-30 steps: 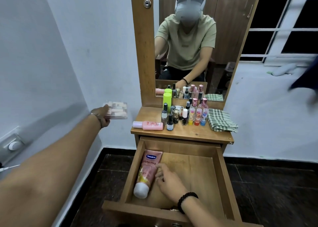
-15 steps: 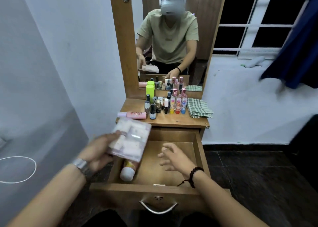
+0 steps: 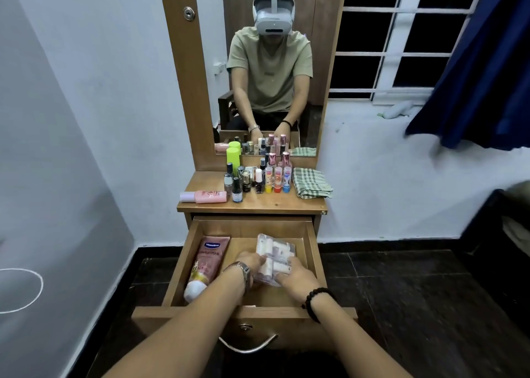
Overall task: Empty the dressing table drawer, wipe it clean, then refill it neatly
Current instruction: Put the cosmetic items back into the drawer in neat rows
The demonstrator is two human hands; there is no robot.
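Note:
The wooden drawer (image 3: 317, 260) stands pulled out below the dressing table top (image 3: 266, 205). A pink lotion tube (image 3: 206, 263) lies along its left side, white cap toward me. In the middle right of the drawer lies a clear plastic pack of small white and pink items (image 3: 275, 255). My left hand (image 3: 248, 264) grips the pack's left edge and my right hand (image 3: 295, 275) holds its right near corner. Whether the pack rests on the drawer floor is hidden by my hands.
On the table top stand several small bottles and nail polishes (image 3: 258, 176), a lime green can (image 3: 233, 156), a lying pink bottle (image 3: 205, 197) and a folded green checked cloth (image 3: 311, 182). A mirror (image 3: 269, 70) rises behind. Blue curtain (image 3: 481, 70) hangs at right.
My left hand brought the clear pack from the left, over the drawer's edge, down into the drawer. My right hand left the lotion tube and took hold of the pack.

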